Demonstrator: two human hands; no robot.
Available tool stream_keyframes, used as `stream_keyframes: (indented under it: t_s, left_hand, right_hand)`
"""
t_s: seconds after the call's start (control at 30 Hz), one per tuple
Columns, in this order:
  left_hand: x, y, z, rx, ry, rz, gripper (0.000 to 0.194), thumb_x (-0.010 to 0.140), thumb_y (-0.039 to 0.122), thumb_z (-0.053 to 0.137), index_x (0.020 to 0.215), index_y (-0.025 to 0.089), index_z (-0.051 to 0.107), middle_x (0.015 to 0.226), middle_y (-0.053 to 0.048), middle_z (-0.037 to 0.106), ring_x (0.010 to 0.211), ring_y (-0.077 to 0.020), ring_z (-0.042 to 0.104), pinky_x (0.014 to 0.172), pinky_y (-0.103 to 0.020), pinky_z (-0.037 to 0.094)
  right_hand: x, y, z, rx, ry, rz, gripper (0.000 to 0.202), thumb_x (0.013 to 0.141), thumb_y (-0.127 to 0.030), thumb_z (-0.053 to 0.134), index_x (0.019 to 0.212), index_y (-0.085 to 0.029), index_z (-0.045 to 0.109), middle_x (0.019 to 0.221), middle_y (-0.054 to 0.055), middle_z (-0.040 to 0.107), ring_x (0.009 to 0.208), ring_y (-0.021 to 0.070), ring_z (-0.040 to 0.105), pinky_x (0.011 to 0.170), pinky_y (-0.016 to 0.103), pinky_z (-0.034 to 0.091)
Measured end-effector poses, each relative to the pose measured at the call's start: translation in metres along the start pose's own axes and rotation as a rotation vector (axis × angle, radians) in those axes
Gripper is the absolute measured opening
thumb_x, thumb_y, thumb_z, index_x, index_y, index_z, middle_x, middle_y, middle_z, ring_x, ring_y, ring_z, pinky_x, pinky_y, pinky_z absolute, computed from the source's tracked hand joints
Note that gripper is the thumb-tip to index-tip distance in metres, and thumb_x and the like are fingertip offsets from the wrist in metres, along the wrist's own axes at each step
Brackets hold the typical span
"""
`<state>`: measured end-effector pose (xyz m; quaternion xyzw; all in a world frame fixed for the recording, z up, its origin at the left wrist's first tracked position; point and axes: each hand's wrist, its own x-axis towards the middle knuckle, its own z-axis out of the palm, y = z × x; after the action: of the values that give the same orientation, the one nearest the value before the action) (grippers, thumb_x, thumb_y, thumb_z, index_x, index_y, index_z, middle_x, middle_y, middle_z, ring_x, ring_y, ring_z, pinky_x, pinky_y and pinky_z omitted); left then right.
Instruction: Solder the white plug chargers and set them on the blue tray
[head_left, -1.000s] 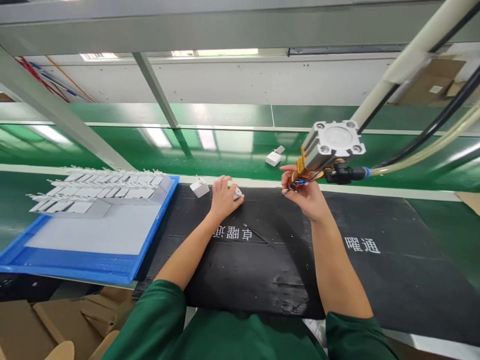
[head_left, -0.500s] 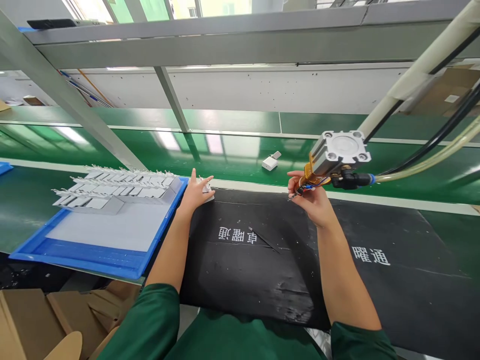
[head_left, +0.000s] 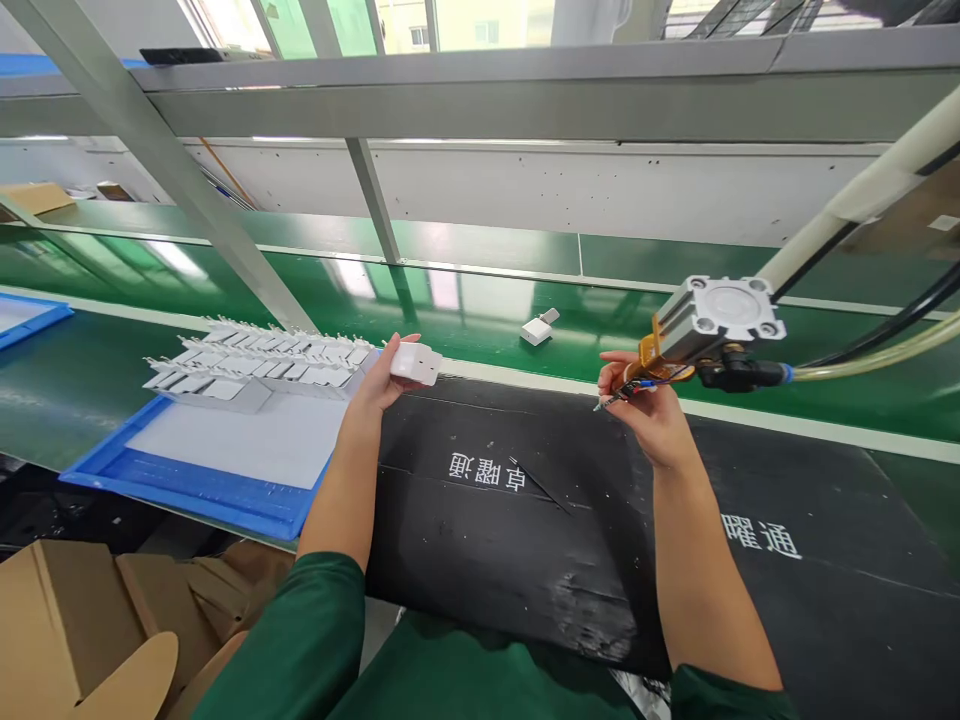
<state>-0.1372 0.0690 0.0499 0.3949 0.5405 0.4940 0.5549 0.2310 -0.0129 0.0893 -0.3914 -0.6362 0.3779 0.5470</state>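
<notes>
A small white plastic housing (head_left: 415, 363) is gripped in my left hand (head_left: 381, 378), above the far left edge of the black mat (head_left: 480, 540). My right hand (head_left: 643, 408) is closed at the front of a silver pneumatic tool (head_left: 731, 306), its thumb and fingers around a small circuit board with wires (head_left: 622, 394). Whether the board touches the tool's jaws is too small to tell. Dark tweezers (head_left: 541, 486) lie on the mat between my forearms.
A blue tray (head_left: 202, 503) with rows of white parts (head_left: 255, 365) stands at the left. Another white piece (head_left: 537, 329) sits on the green surface beyond the mat. Cardboard (head_left: 82, 610) is at lower left; a hose arm (head_left: 847, 205) reaches in from the right.
My left hand has lifted and turned the white housing, which now shows clearly. My right hand remains at the tool with the board. The whole view has shifted a little.
</notes>
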Motion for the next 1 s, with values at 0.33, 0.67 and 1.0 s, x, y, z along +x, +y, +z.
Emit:
stream_keyframes:
  t_s: [0.33, 0.67, 1.0]
  left_hand:
    - [0.007, -0.018, -0.011, 1.045, 0.260, 0.160, 0.061, 0.085, 0.048, 0.060, 0.141, 0.025, 0.050, 0.119, -0.014, 0.063, 0.118, -0.0351, 0.055, 0.100, -0.049, 0.045]
    - [0.004, 0.005, 0.029, 1.423, 0.309, 0.540, 0.092, 0.079, 0.062, 0.063, 0.155, 0.025, 0.026, 0.161, -0.019, 0.018, 0.150, -0.0431, 0.007, 0.116, -0.062, 0.014]
    - [0.121, -0.022, 0.156, 1.092, 0.069, 0.314, 0.081, 0.077, 0.040, 0.071, 0.146, 0.017, 0.037, 0.159, -0.024, 0.024, 0.149, -0.0387, 0.018, 0.115, -0.054, 0.025]
  right_hand:
    - [0.000, 0.007, -0.004, -0.018, -0.038, -0.024, 0.038, 0.078, -0.032, 0.068, 0.115, -0.027, 0.058, 0.089, 0.002, 0.058, 0.074, 0.0163, 0.052, 0.068, 0.033, 0.046]
    - [0.000, 0.002, -0.002, -0.006, -0.040, -0.008, 0.038, 0.078, -0.040, 0.069, 0.111, -0.026, 0.058, 0.088, 0.002, 0.058, 0.073, 0.0165, 0.052, 0.066, 0.034, 0.045]
    - [-0.002, 0.017, -0.005, -0.058, -0.063, 0.003, 0.038, 0.080, -0.045, 0.065, 0.110, -0.024, 0.057, 0.089, 0.005, 0.058, 0.080, 0.0195, 0.056, 0.075, 0.038, 0.050]
